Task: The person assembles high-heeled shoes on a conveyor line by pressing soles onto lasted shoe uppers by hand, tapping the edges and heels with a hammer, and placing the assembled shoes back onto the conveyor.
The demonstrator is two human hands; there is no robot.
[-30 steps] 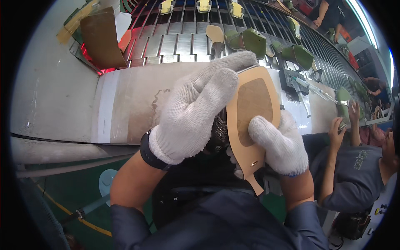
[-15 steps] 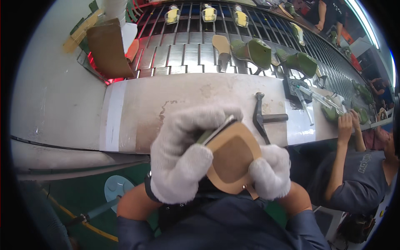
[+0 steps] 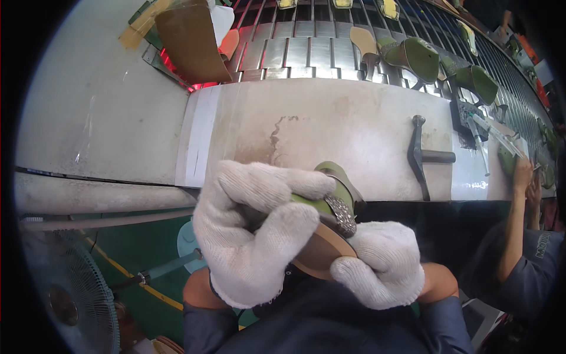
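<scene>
Both my hands wear white knit gloves and hold one shoe close to my body, below the worktable's front edge. My left hand (image 3: pixel 253 230) wraps over the green upper of the shoe (image 3: pixel 330 215) from the left. My right hand (image 3: pixel 380 265) grips its tan sole from below on the right. A sparkly strap band runs across the shoe between my hands. The shoe lies tilted, sole edge facing down toward me.
A dark hammer (image 3: pixel 420 154) lies on the pale worktable (image 3: pixel 318 124). Behind it a slatted conveyor (image 3: pixel 306 50) carries several green shoes (image 3: pixel 415 56). A brown cardboard flap (image 3: pixel 188 38) stands at back left. Another person's forearm (image 3: pixel 513 218) works at right. A fan (image 3: pixel 71 295) sits at lower left.
The shoe has been turned over: earlier its tan sole faced up toward me, now the green upper and sparkly strap show. My hands dropped lower and nearer my body.
</scene>
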